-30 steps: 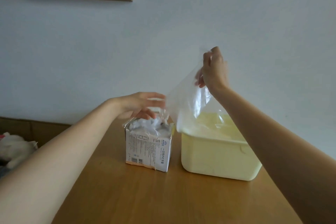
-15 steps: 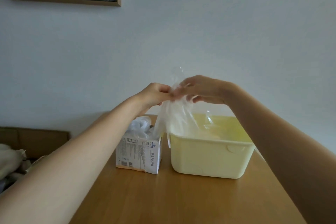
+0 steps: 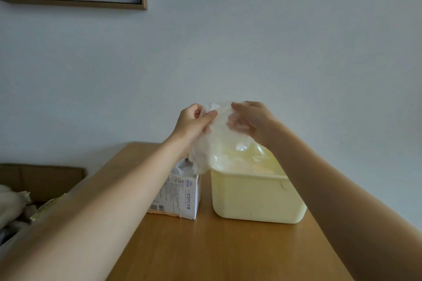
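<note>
Between both sets of fingers, above the yellow tub (image 3: 255, 198), hangs a clear plastic glove (image 3: 217, 141). Left hand (image 3: 194, 121) pinches its top edge with curled fingers; right hand (image 3: 251, 118) grips its other side. Below the left fingers stands the glove box (image 3: 180, 196) on the wooden table (image 3: 205, 248).

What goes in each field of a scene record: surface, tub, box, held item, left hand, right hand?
surface: wooden table
tub: pale yellow tub, on the table
box: white carton, open-topped, left of the tub
held item: clear plastic film, crumpled, above the tub
left hand: pinches the film
right hand: grips the film
</note>
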`<state>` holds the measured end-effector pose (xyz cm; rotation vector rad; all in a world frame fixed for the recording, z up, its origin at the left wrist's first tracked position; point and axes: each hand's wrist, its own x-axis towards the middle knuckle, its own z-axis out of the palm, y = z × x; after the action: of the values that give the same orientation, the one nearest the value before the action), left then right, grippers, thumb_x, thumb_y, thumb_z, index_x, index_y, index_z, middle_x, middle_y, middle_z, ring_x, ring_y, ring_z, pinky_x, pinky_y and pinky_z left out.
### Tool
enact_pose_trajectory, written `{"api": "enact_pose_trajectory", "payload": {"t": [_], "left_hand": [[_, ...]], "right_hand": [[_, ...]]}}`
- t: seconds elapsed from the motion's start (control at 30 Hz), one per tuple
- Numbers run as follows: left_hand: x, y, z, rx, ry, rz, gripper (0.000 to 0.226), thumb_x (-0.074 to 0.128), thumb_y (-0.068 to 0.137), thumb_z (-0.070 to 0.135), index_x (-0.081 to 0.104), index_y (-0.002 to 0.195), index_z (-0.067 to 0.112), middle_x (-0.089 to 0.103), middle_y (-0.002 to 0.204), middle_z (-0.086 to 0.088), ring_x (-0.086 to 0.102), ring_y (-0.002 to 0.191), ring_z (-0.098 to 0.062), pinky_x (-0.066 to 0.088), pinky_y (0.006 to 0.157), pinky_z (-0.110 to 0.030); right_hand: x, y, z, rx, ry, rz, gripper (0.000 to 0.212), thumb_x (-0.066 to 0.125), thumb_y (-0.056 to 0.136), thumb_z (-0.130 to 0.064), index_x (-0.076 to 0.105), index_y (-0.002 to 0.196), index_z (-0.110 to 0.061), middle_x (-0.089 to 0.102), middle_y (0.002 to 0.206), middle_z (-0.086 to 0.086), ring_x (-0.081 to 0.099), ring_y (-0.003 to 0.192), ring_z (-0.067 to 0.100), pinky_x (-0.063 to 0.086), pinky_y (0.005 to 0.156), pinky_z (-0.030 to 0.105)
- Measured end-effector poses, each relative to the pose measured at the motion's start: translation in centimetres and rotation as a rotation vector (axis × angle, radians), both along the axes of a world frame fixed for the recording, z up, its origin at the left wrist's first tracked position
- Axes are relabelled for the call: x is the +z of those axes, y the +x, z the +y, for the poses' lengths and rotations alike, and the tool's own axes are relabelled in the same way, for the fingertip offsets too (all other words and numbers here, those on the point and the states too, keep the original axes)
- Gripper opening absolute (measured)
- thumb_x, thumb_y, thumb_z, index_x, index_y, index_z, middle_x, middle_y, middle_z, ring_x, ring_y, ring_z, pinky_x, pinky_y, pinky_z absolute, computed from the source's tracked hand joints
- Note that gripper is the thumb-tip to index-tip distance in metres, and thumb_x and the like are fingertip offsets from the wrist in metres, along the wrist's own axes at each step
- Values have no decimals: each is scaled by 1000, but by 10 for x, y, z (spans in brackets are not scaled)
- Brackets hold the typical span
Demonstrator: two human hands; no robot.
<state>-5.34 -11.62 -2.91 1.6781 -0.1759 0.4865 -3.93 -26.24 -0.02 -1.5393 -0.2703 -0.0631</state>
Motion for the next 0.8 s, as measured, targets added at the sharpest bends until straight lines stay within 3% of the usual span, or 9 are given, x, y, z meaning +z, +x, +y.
{"api": "enact_pose_trajectory", "payload": {"t": [0.07,0.17,0.33,0.43,0.53,0.6,0.67,0.73,0.8], "left_hand": [[2,2,4,60,36,-15,25,62,88,18,42,73,14,44,61,0,40,38,-4,35,47,-20],[5,5,14,89,65,16,33,64,87,20,38,66,18,39,60,-1,33,47,-11,28,39,-16],[-1,7,40,115,153,138,28,63,88,16,44,68,15,42,57,-1,30,35,-5,22,36,-14],[-6,19,54,311,121,186,21,61,88,19,48,72,15,49,65,-3,42,53,-16,35,49,-20],[-1,27,43,514,199,45,14,60,87,25,51,84,15,58,85,-3,54,77,-23,46,73,-31],[4,27,20,374,371,-125,13,63,86,21,52,93,16,57,92,-1,54,77,-18,44,75,-27],[6,22,-10,57,647,-151,28,67,85,20,55,110,16,53,104,0,54,83,-16,40,74,-22],[-1,20,-37,-229,978,17,55,69,84,30,46,132,20,44,123,0,53,102,-17,37,80,-19],[-11,22,-54,-350,1284,194,69,66,85,36,32,144,25,40,137,-3,48,118,-19,35,88,-19]], "right_hand": [[1,5,3,-226,-182,-176,9,53,94,-14,51,87,-10,50,55,4,47,36,10,38,37,17],[-1,10,-4,-432,-574,-462,12,54,94,-24,59,97,-13,58,72,7,54,67,25,42,56,26],[-19,25,-42,-560,-889,-518,19,51,94,-29,60,101,-14,66,95,17,59,91,35,46,69,36],[-37,33,-70,-579,-938,-419,20,53,93,-27,60,101,-10,66,100,20,59,95,37,45,71,36],[-53,38,-89,-581,-983,-328,18,54,93,-26,60,100,-10,66,100,20,60,93,36,45,68,35],[-60,41,-95,-582,-1032,-282,20,53,93,-26,60,102,-10,65,102,19,59,95,35,41,66,32],[-64,41,-98,-571,-1100,-244,22,52,94,-26,59,107,-10,63,105,18,58,98,35,40,68,32],[-67,40,-100,-560,-1191,-210,23,49,96,-25,58,110,-10,60,108,16,57,100,35,42,73,34],[-69,38,-100,-537,-1280,-176,24,47,96,-25,58,111,-10,59,112,15,57,103,35,43,78,34]]}}
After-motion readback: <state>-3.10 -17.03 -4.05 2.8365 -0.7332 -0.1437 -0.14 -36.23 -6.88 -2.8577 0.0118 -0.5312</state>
